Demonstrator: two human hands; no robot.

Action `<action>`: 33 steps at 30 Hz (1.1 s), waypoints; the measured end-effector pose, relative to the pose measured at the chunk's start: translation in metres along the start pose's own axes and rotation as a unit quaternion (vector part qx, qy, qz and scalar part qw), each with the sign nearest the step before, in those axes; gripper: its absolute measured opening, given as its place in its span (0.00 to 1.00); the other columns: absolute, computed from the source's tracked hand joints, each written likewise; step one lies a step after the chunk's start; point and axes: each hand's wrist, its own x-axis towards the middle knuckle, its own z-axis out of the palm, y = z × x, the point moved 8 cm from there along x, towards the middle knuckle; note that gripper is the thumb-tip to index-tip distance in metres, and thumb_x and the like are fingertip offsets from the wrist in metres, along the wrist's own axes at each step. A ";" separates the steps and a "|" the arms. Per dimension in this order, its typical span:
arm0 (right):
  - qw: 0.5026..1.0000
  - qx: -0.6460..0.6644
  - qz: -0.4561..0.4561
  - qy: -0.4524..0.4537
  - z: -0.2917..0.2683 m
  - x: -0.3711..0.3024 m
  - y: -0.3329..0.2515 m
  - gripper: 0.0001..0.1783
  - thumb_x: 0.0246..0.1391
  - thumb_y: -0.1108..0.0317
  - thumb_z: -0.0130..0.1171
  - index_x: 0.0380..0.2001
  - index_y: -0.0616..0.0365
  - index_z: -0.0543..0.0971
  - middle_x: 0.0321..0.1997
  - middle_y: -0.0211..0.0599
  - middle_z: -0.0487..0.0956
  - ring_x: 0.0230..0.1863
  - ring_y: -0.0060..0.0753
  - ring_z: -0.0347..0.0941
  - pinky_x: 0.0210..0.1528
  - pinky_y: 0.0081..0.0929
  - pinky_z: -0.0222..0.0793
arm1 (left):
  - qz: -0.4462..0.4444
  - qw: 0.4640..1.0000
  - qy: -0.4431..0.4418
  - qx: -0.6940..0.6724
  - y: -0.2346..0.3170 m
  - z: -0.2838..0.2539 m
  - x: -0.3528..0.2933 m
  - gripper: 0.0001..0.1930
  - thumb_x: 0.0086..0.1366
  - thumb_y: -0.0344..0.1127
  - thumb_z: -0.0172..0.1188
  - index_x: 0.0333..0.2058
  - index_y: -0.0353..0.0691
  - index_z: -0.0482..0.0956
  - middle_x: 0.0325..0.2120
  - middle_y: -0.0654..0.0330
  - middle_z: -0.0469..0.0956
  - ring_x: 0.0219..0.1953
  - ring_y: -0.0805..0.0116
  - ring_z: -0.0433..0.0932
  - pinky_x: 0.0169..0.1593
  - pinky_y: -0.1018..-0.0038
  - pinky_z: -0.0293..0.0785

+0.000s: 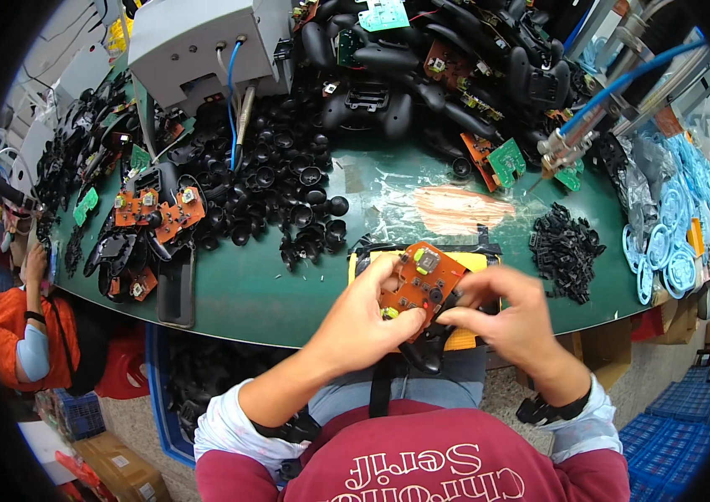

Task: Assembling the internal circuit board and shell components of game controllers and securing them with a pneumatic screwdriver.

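An orange-brown circuit board (426, 280) with green-yellow and black components is held over the table's front edge, tilted. My left hand (363, 318) grips it by its left side, thumb across its lower part. Under the board, a black game controller shell (424, 351) shows partly, the rest hidden by the board and fingers. My right hand (514, 314) is curled at the board's right edge, fingers pinched by a dark part too small to make out. Below both hands lies a yellow pad (474, 261) with black tape.
Black thumbstick caps (275, 167) cover the left-middle of the green table (330, 305). Controller shells (367, 105) pile up behind, small black parts (568, 251) to the right. A grey machine (196, 50) stands at the back left; a phone (176, 289) lies nearer. Another person's sleeve (8, 335) shows far left.
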 end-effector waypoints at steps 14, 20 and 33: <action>0.958 -0.075 -0.253 -0.116 0.010 0.017 -0.029 0.44 0.39 0.67 0.74 0.61 0.58 0.67 0.62 0.48 0.69 0.62 0.53 0.67 0.60 0.40 0.68 | 0.005 0.989 -0.090 0.115 0.013 0.000 0.015 0.23 0.52 0.26 0.59 0.49 0.30 0.69 0.36 0.57 0.78 0.38 0.74 0.77 0.41 0.76 0.75; 0.982 0.106 -0.138 -0.066 0.000 0.017 -0.012 0.17 0.51 0.83 0.62 0.46 0.64 0.79 0.53 0.46 0.77 0.48 0.31 0.79 0.41 0.23 0.81 | -0.021 0.991 -0.091 0.093 0.024 0.006 0.013 0.13 0.63 0.34 0.63 0.42 0.34 0.73 0.29 0.62 0.79 0.32 0.78 0.77 0.36 0.80 0.72; 0.944 0.292 0.000 0.151 -0.004 0.009 0.034 0.17 0.60 0.77 0.56 0.52 0.65 0.70 0.48 0.44 0.77 0.32 0.27 0.81 0.16 0.12 0.67 | 0.190 0.944 -0.013 0.270 0.016 0.013 -0.016 0.25 0.47 0.36 0.75 0.43 0.36 0.78 0.62 0.45 0.64 0.62 0.48 0.67 0.62 0.60 0.64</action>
